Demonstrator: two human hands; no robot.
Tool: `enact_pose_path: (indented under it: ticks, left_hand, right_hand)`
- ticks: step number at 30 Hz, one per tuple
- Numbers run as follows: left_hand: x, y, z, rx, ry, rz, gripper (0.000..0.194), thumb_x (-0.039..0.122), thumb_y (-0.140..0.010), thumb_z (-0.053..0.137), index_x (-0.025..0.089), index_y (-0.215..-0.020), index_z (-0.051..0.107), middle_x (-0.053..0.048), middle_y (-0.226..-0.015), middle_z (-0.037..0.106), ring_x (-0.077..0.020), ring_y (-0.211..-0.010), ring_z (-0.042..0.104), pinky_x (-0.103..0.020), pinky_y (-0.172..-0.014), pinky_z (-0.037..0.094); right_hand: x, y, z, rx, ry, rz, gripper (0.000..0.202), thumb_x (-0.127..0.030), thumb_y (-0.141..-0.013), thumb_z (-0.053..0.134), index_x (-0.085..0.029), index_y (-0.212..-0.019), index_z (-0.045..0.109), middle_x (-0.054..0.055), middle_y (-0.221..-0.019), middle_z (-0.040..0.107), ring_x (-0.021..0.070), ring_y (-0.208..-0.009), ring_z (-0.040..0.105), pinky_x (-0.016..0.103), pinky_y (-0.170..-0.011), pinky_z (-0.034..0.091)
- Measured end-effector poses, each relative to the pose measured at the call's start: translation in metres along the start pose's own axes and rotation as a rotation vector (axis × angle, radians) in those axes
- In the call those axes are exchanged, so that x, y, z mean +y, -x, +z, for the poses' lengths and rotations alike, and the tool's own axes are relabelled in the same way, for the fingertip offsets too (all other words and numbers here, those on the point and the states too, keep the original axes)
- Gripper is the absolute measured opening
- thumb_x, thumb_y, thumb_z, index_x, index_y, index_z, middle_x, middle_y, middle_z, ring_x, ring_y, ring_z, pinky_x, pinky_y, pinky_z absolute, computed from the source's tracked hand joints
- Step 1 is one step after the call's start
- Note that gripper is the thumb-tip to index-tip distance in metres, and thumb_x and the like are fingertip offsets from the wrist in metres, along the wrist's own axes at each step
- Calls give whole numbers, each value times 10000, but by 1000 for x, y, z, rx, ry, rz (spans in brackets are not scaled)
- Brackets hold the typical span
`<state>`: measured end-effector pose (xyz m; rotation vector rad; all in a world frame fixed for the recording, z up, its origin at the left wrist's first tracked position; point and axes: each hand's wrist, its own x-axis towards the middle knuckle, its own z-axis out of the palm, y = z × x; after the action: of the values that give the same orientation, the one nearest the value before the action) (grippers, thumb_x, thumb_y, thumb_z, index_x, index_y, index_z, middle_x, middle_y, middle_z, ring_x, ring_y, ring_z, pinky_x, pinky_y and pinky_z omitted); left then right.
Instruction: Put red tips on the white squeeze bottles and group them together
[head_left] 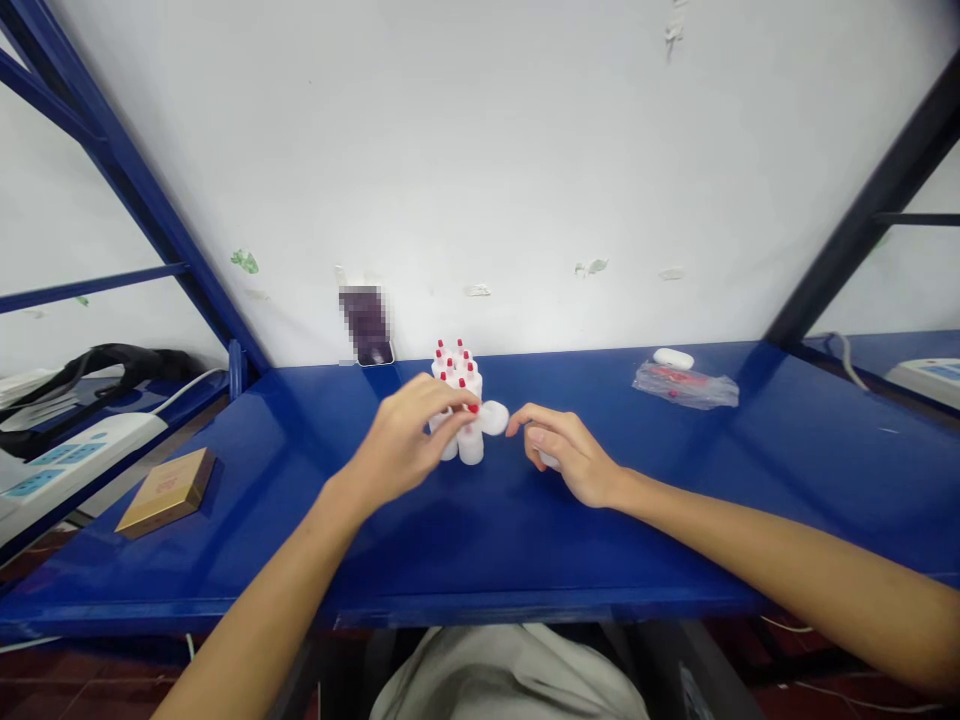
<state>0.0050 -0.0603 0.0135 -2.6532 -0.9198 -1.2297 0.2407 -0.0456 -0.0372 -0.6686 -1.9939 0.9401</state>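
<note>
Several small white squeeze bottles [470, 445] with red caps stand close together in rows on the blue table. My left hand [405, 430] is closed over the front of the group, thumb and forefinger pinching at a red cap. Right by those fingertips, a white bottle [494, 418] leans to the right, its rounded end turned partly towards me. My right hand [574, 455] is just right of it, forefinger pointing at the bottle with a slight gap. A small white object [549, 459] shows beneath its curled fingers; most of it is hidden.
A phone [367, 325], partly pixelated, leans on the wall behind. A gold box [166, 492] lies at the left, near a power strip [82, 460]. A clear plastic bag [686, 385] with red bits and a white oval item [673, 358] are back right. Blue posts [161, 190] frame the table.
</note>
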Motion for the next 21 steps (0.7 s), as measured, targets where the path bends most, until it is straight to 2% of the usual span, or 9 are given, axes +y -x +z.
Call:
enact_pose_path:
  ticks: [4, 6, 9, 16, 18, 21]
  left_hand:
    - [-13, -10, -23, -224, -270, 42, 150, 237, -970, 533, 201, -1044, 659, -30, -916, 697, -181, -845, 536, -341, -770, 372]
    - [-14, -14, -25, -320, -374, 85, 162, 233, -971, 526, 211, -1051, 665, -29, -911, 698, -198, -861, 524, -358, -756, 328]
    - [-13, -19, -22, -369, -469, 136, 176, 236, -969, 529, 211, -1064, 674, -36, -902, 701, -211, -861, 512, -369, -741, 290]
    - [-13, -22, -22, -347, -512, 162, 202, 218, -943, 568, 195, -1111, 677, -46, -899, 713, -222, -847, 532, -366, -726, 296]
    - [-10, -23, -23, -286, -452, 154, 212, 209, -939, 572, 207, -1127, 671, -40, -912, 716, -212, -852, 554, -366, -740, 326]
    - [2, -27, -16, -116, -220, 137, 171, 195, -942, 569, 199, -1077, 674, -37, -947, 719, -175, -866, 604, -338, -782, 407]
  right_hand:
    - [1, -1, 1, -13, 32, 47, 332, -450, -980, 419, -166, -935, 584, -46, -568, 480, 112, -509, 438, 252, -537, 337]
    - [1, -1, 1, -24, 55, 50, 328, -447, -980, 427, -167, -920, 588, -47, -577, 468, 111, -519, 437, 252, -538, 330]
    - [-1, -2, 2, -31, 85, 46, 313, -424, -979, 436, -166, -901, 595, -51, -573, 449, 108, -522, 419, 253, -534, 311]
    - [-2, -4, 1, -26, 109, 70, 287, -379, -969, 441, -165, -861, 598, -47, -580, 451, 111, -531, 411, 259, -539, 300]
    - [0, -4, 1, -11, 95, 72, 284, -387, -969, 443, -167, -876, 596, -45, -593, 453, 115, -544, 411, 263, -552, 305]
    - [1, -3, 0, 12, 36, 31, 236, -390, -949, 487, -175, -958, 586, -41, -648, 458, 123, -592, 412, 271, -598, 320]
